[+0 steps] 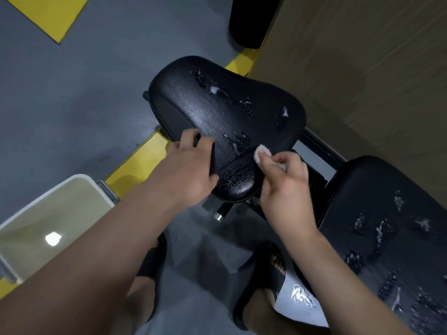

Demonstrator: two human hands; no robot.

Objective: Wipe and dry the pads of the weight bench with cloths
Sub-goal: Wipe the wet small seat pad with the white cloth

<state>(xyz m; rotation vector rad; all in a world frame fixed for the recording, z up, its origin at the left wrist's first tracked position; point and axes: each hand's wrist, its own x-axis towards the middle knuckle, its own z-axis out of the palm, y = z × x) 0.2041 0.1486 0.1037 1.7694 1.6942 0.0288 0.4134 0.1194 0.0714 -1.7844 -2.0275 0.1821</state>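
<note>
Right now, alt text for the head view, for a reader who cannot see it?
The right hand holds a small white cloth against the foam-spotted black seat pad, while the left hand grips that pad's left edge. A second wet pad lies at right, a white bin at lower left.

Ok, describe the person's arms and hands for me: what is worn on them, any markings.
The left hand and right hand are bare: no gloves, rings, watch or wristband show. No sleeve is visible anywhere up to the picture's edge, and no tattoos or other markings can be made out.
</note>
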